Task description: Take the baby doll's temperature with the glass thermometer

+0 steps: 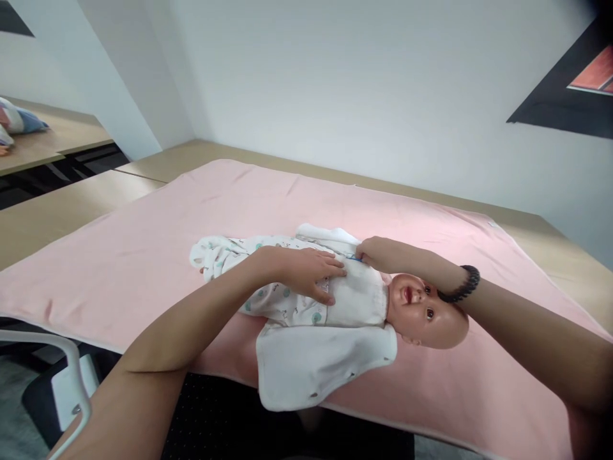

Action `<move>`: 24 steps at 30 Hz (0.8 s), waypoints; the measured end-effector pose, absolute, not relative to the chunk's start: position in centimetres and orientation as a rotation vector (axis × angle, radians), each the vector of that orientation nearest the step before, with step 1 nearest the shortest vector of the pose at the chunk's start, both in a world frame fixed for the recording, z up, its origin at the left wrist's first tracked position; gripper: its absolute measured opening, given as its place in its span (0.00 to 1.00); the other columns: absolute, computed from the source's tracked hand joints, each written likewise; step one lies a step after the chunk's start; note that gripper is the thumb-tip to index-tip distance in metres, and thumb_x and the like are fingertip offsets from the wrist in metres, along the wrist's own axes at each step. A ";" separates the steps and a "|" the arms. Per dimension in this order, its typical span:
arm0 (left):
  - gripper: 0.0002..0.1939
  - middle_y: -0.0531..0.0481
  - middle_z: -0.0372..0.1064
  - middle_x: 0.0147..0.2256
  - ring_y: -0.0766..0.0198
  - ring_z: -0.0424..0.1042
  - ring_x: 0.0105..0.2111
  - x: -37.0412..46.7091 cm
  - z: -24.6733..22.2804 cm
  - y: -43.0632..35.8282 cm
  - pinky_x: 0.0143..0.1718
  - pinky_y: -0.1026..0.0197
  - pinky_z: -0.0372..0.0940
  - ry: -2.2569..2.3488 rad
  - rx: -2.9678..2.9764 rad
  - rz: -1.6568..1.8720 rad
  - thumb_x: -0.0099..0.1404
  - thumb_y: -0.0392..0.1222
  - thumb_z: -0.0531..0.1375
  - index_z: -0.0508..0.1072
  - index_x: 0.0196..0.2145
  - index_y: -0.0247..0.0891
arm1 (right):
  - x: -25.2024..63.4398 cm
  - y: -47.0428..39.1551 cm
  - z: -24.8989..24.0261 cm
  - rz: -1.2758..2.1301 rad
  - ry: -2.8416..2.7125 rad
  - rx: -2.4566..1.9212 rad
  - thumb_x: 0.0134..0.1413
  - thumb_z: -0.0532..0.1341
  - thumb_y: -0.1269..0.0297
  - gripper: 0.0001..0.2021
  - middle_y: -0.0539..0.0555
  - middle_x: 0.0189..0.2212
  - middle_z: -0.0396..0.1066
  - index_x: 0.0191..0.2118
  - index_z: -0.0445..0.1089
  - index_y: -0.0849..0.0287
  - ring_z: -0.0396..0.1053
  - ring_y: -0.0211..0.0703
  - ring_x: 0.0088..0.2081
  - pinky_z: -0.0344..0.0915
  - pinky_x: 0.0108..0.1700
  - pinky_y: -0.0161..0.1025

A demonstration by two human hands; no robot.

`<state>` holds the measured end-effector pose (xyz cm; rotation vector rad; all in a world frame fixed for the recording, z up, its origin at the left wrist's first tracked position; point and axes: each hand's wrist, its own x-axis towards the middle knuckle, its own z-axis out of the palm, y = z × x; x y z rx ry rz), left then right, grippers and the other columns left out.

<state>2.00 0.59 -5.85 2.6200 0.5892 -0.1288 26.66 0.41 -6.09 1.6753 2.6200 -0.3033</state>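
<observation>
A baby doll [431, 322] lies face up on a pink blanket [158, 236], its head to the right. Its lower body is in a white printed wrap [287, 306] with green and grey figures, and its chest shows plain white cloth [359, 294]. Spread flat on the doll's middle, my left hand [311, 271] rests with its fingers apart. My right hand [376, 252], with a dark coiled band on the wrist, is closed on the wrap's far white flap [330, 233] beside the chest; a bit of blue shows at its fingertips. The near flap [320, 364] lies folded out towards me.
The blanket covers most of a wooden table [550, 246], and its near side hangs over the edge. A white wall [359, 89] stands behind. At left are a white chair arm [76, 377] and a second table [71, 134] with a cloth bundle [26, 119].
</observation>
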 end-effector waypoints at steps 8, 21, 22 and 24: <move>0.36 0.45 0.52 0.70 0.48 0.48 0.70 2.1 -5.5 0.7 0.69 0.46 0.48 0.589 2.657 -0.268 0.69 0.57 0.57 0.58 0.69 0.39 | 25.5 1.2 -4.6 -0.134 2.444 1.523 0.52 0.58 0.76 0.15 0.47 0.15 0.54 0.18 0.60 0.57 0.53 0.36 0.19 0.50 0.25 0.38; 0.12 0.47 0.77 0.46 0.58 0.75 0.47 1.0 2.6 1.8 0.48 0.56 0.69 0.939 2.593 1.036 0.72 0.47 0.54 0.74 0.47 0.42 | 28.5 -4.1 1.9 -0.055 3.450 2.186 0.62 0.64 0.58 0.08 0.52 0.39 0.78 0.43 0.76 0.53 0.75 0.46 0.40 0.72 0.42 0.45; 0.11 0.49 0.78 0.43 0.59 0.76 0.46 1.0 2.8 1.5 0.48 0.56 0.69 0.925 2.564 1.122 0.72 0.46 0.55 0.75 0.43 0.42 | 28.1 -4.4 1.7 -0.086 3.517 2.214 0.62 0.64 0.58 0.07 0.52 0.39 0.78 0.43 0.76 0.53 0.75 0.47 0.40 0.73 0.43 0.46; 0.09 0.51 0.78 0.40 0.61 0.76 0.43 0.7 3.0 0.9 0.49 0.56 0.70 0.883 2.522 1.221 0.70 0.46 0.57 0.75 0.39 0.42 | 27.4 -5.0 1.3 -0.101 3.606 2.254 0.61 0.65 0.59 0.06 0.52 0.39 0.78 0.42 0.76 0.53 0.76 0.47 0.41 0.74 0.44 0.47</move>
